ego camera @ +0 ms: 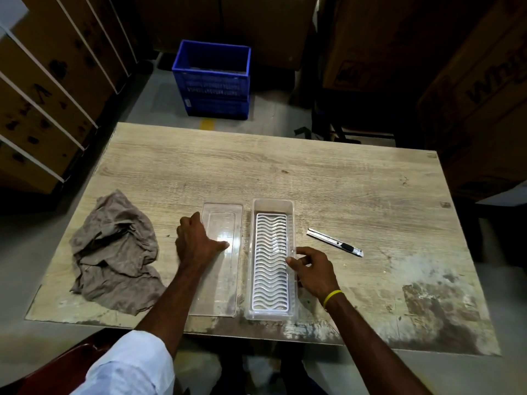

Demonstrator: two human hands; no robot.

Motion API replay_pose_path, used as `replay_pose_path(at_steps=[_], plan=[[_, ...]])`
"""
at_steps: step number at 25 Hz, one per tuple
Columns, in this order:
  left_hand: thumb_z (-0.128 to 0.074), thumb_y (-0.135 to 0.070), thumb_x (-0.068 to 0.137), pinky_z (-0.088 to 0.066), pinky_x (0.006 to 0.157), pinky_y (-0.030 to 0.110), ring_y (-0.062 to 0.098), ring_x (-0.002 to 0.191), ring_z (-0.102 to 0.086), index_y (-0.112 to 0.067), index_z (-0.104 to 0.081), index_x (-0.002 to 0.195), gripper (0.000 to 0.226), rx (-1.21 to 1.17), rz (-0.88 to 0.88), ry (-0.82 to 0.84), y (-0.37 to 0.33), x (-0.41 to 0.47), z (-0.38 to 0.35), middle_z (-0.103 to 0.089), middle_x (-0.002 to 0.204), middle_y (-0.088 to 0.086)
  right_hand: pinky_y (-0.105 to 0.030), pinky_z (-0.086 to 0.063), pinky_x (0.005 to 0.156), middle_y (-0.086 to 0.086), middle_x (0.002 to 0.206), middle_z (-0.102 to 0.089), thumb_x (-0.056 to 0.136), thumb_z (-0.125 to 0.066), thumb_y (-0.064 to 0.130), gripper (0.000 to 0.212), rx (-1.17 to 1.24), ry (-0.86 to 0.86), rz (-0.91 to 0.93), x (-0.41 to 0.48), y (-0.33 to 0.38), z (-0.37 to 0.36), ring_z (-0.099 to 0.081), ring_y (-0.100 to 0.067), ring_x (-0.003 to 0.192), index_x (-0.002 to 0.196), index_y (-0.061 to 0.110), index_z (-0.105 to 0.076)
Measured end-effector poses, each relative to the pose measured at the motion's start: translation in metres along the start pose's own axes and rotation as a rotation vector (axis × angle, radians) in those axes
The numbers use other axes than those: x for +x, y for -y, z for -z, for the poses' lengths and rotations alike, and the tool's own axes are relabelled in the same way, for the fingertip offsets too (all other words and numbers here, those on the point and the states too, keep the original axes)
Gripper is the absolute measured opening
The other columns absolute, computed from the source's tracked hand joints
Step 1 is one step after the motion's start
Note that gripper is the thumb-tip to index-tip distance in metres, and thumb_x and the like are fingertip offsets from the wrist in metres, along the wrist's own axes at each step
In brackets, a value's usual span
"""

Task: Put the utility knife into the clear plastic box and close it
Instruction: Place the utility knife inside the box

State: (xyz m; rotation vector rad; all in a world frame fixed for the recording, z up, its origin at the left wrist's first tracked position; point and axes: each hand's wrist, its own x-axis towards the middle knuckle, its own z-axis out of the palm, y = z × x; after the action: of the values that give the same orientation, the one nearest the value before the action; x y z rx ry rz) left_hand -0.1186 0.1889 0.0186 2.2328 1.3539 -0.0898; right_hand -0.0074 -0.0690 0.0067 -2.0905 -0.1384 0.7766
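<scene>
The clear plastic box (272,206) stands open near the table's front middle, with a white wavy grid insert inside. Its clear lid (225,277) lies flat on the table just left of the box. The utility knife (334,242), silver with a black slider, rests on the table to the right of the box, apart from both hands. My left hand (195,240) lies on the lid's left edge, thumb pressing on its top. My right hand (312,267) pinches the box's right wall between thumb and fingers.
A crumpled grey-brown cloth (117,252) lies at the table's left. Beyond the wooden table (356,183) stands a blue crate (212,78) on the floor. Cardboard boxes line the left, back and right sides.
</scene>
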Motion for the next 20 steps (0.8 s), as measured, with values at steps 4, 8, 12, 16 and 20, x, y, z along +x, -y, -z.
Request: replay_pose_path(at_steps=[4, 8, 12, 16, 20], plan=[[-0.090, -0.039, 0.067, -0.051, 0.095, 0.048, 0.035, 0.119, -0.057, -0.011, -0.052, 0.140, 0.087, -0.118, -0.104, -0.084, -0.007, -0.022, -0.002, -0.055, 0.133, 0.015, -0.031, -0.061, 0.070, -0.002, 0.081, -0.075, 0.084, -0.076, 0.038, 0.022, 0.042, -0.063, 0.030, -0.002, 0.004, 0.012, -0.071, -0.007, 0.066, 0.098, 0.022, -0.075], [-0.082, -0.033, 0.081, -0.060, 0.077, 0.029, 0.011, 0.080, -0.069, -0.015, -0.076, 0.105, 0.030, -0.479, -0.011, 0.094, -0.023, -0.073, -0.005, -0.073, 0.092, -0.005, -0.024, -0.048, 0.076, -0.003, 0.081, -0.073, 0.084, -0.075, 0.010, 0.010, 0.044, -0.322, 0.056, 0.007, -0.004, 0.050, -0.068, -0.011, 0.074, 0.089, 0.019, -0.075], [-0.085, -0.032, 0.078, -0.059, 0.083, 0.034, 0.012, 0.086, -0.072, -0.015, -0.078, 0.103, 0.030, -0.634, 0.105, 0.242, -0.014, -0.108, -0.024, -0.077, 0.091, -0.005, -0.027, -0.046, 0.078, -0.009, 0.091, -0.076, 0.079, -0.078, 0.012, 0.020, -0.063, -0.478, 0.003, 0.026, -0.014, 0.092, -0.068, -0.027, 0.080, 0.100, 0.011, -0.078], [-0.082, -0.017, 0.081, -0.057, 0.082, 0.035, 0.018, 0.089, -0.072, -0.018, -0.078, 0.096, 0.016, -0.677, 0.150, 0.209, -0.009, -0.122, -0.033, -0.076, 0.088, -0.005, -0.042, -0.054, 0.089, -0.013, 0.103, -0.076, 0.076, -0.081, 0.025, 0.028, -0.282, -0.436, 0.005, 0.044, -0.021, 0.110, -0.069, -0.034, 0.097, 0.104, 0.017, -0.080], [-0.082, -0.017, 0.082, -0.059, 0.077, 0.047, 0.024, 0.075, -0.070, -0.022, -0.077, 0.088, 0.009, -0.688, 0.157, 0.188, -0.007, -0.124, -0.035, -0.077, 0.086, 0.000, -0.041, -0.054, 0.082, -0.005, 0.094, -0.078, 0.077, -0.075, 0.042, 0.027, -0.466, -0.335, 0.057, 0.053, -0.031, 0.109, -0.069, -0.035, 0.099, 0.097, 0.025, -0.080]])
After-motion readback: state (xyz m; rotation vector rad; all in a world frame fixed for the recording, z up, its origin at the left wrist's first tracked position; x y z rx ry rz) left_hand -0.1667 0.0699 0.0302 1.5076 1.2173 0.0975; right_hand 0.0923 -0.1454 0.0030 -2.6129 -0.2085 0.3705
